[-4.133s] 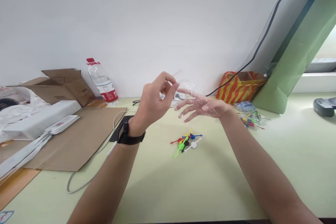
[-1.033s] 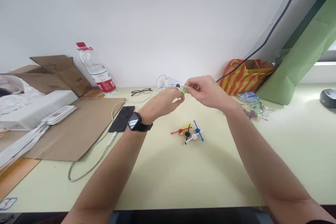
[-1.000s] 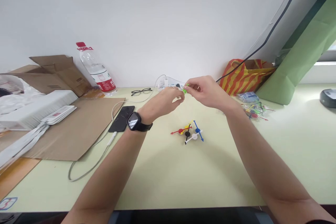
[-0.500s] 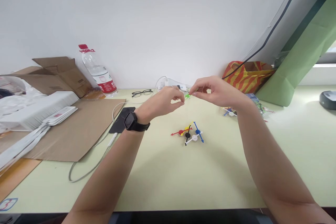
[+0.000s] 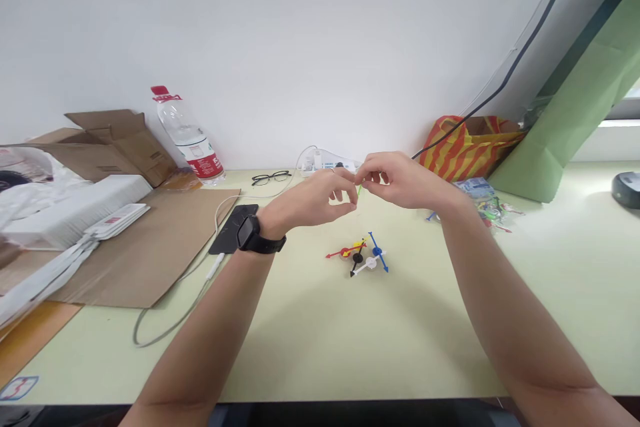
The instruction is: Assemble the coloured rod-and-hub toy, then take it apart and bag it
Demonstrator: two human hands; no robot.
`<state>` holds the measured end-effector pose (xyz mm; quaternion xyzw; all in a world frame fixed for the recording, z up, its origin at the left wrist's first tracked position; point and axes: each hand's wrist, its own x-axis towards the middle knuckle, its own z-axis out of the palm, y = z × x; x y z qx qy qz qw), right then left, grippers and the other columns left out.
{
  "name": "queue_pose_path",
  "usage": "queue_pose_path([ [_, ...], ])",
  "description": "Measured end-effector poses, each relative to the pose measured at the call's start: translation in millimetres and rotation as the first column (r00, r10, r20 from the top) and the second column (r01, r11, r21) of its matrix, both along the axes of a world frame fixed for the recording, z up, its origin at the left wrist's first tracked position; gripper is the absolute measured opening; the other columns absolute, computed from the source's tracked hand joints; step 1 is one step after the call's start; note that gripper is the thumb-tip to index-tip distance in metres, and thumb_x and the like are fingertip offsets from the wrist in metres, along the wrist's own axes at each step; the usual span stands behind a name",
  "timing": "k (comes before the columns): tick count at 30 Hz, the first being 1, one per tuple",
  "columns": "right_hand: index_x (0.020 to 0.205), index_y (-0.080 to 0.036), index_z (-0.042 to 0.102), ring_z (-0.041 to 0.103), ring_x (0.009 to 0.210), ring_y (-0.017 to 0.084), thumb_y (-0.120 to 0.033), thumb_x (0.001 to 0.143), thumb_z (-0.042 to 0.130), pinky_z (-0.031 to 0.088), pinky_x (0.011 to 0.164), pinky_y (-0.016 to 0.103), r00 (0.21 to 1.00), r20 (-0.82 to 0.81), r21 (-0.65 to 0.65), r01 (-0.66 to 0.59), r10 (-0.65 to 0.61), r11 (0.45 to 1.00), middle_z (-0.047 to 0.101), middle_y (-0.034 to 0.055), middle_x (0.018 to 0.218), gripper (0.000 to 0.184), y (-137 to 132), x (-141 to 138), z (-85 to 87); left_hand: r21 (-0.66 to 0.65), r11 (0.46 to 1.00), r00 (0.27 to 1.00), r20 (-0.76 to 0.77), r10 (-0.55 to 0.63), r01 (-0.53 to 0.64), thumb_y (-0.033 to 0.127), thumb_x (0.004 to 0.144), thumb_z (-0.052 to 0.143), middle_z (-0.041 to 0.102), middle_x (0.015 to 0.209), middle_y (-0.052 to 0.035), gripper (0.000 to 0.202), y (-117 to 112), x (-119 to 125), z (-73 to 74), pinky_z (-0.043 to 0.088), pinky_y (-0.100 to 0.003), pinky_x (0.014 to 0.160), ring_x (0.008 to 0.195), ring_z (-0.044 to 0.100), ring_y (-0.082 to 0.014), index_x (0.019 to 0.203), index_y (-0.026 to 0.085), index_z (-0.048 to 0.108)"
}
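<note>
My left hand [image 5: 324, 197], with a black watch on its wrist, and my right hand [image 5: 393, 179] meet above the middle of the table. Between their fingertips is a small green plastic arrow spinner [image 5: 359, 189], mostly hidden by the fingers. Both hands are closed at it in a pinch. Nearer to me, a cluster of similar spinners lies on the table: a red one [image 5: 345, 253], a black one [image 5: 357, 258], a white one [image 5: 371, 263], a blue one [image 5: 377, 251] and a yellow one partly covered.
Plastic packets with coloured pieces [image 5: 493, 210] lie right of my right hand, before a striped bag [image 5: 463, 150]. To the left are a black phone [image 5: 227, 230], a cable, cardboard [image 5: 150, 247] and a bottle [image 5: 197, 147]. Eyeglasses [image 5: 271, 177] rest near the wall.
My hands have drawn together, the right moving slightly left and down. The green spinner has turned more upright and shows less between the fingers. The cluster stays in place.
</note>
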<state>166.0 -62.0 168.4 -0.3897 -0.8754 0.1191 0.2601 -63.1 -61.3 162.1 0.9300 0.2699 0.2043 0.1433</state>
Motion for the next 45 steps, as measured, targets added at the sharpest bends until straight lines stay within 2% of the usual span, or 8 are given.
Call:
queue_pose_path([
  [9, 0.092, -0.020, 0.073, 0.060, 0.077, 0.019, -0.023, 0.087, 0.054, 0.043, 0.069, 0.029, 0.996, -0.020, -0.014, 0.082, -0.083, 0.997, 0.072, 0.0056, 0.090, 0.020, 5.8, 2.9, -4.0, 0.037, 0.997, 0.998, -0.030, 0.062, -0.061, 0.025, 0.092, 0.055, 0.071, 0.101, -0.0033, 0.015, 9.6, -6.6, -3.8, 0.051, -0.031, 0.074, 0.083, 0.066, -0.0185, 0.094, 0.023, 0.070],
  [13, 0.085, -0.020, 0.072, 0.062, 0.073, 0.020, -0.018, 0.081, 0.059, 0.041, 0.063, 0.029, 0.945, 0.245, -0.113, 0.251, -0.217, 0.961, 0.074, 0.0073, 0.091, 0.014, 16.9, 4.7, -14.2, 0.094, 0.963, 0.966, -0.030, 0.255, -0.251, 0.027, 0.094, 0.053, 0.071, 0.087, -0.0022, 0.016, 13.8, -13.6, -1.1, 0.048, -0.032, 0.071, 0.077, 0.066, -0.0204, 0.096, 0.024, 0.068],
  [20, 0.084, -0.019, 0.073, 0.066, 0.078, 0.019, -0.035, 0.081, 0.068, 0.043, 0.062, 0.027, 0.851, 0.428, -0.541, -0.028, 0.304, 0.841, 0.076, 0.0053, 0.094, 0.017, 13.1, -36.9, -36.8, 0.101, 0.930, 0.935, -0.011, 0.355, -0.353, 0.023, 0.091, 0.055, 0.073, 0.093, -0.0043, 0.013, 19.1, -25.9, 2.2, 0.047, -0.031, 0.070, 0.078, 0.066, -0.0205, 0.092, 0.021, 0.068],
  [23, 0.083, -0.018, 0.072, 0.065, 0.075, 0.020, -0.046, 0.072, 0.076, 0.041, 0.057, 0.028, 0.764, 0.571, -0.565, 0.099, 0.301, 0.819, 0.074, 0.0056, 0.092, 0.030, 5.9, -60.5, -47.8, 0.101, 0.926, 0.928, -0.043, 0.370, -0.365, 0.026, 0.091, 0.055, 0.073, 0.094, -0.0046, 0.014, 20.7, -28.2, 0.9, 0.046, -0.030, 0.066, 0.079, 0.066, -0.0207, 0.093, 0.021, 0.068],
  [27, 0.085, -0.017, 0.072, 0.065, 0.075, 0.022, -0.038, 0.072, 0.077, 0.039, 0.056, 0.030, 0.667, 0.704, -0.489, 0.208, 0.243, 0.847, 0.073, 0.0088, 0.094, 0.025, -1.2, -74.5, -54.2, 0.097, 0.928, 0.928, -0.068, 0.366, -0.359, 0.029, 0.092, 0.054, 0.073, 0.097, -0.0041, 0.017, 22.0, -30.1, -0.2, 0.045, -0.028, 0.063, 0.079, 0.067, -0.0198, 0.093, 0.022, 0.069],
  [34, 0.081, -0.019, 0.069, 0.062, 0.070, 0.017, -0.025, 0.078, 0.068, 0.036, 0.057, 0.027, 0.822, 0.552, -0.395, 0.109, 0.141, 0.912, 0.073, 0.0059, 0.089, 0.006, -1.7, -57.0, -35.2, 0.037, 0.947, 0.933, -0.162, 0.322, -0.321, 0.032, 0.091, 0.057, 0.074, 0.097, -0.0035, 0.019, 24.5, -33.0, 0.9, 0.046, -0.026, 0.063, 0.081, 0.068, -0.0197, 0.094, 0.024, 0.074],
  [40, 0.077, -0.019, 0.068, 0.050, 0.060, 0.012, -0.023, 0.086, 0.058, 0.031, 0.055, 0.027, 0.948, 0.286, -0.330, -0.038, 0.138, 0.943, 0.067, 0.0014, 0.075, 0.014, -8.4, -24.3, -2.8, 0.009, 0.947, 0.928, -0.194, 0.317, -0.322, 0.039, 0.095, 0.053, 0.075, 0.098, -0.0036, 0.026, 22.0, -32.5, 4.1, 0.042, -0.025, 0.058, 0.073, 0.066, -0.0173, 0.100, 0.025, 0.075],
  [45, 0.081, -0.021, 0.071, 0.042, 0.057, 0.012, -0.033, 0.089, 0.060, 0.027, 0.053, 0.028, 0.987, 0.160, -0.242, 0.050, -0.011, 0.969, 0.058, -0.0010, 0.068, 0.019, -12.5, 0.1, 12.6, -0.059, 0.948, 0.921, -0.262, 0.287, -0.312, 0.045, 0.087, 0.064, 0.075, 0.090, -0.0050, 0.026, 24.3, -35.6, 3.7, 0.043, -0.026, 0.057, 0.074, 0.067, -0.0190, 0.090, 0.021, 0.075],
])
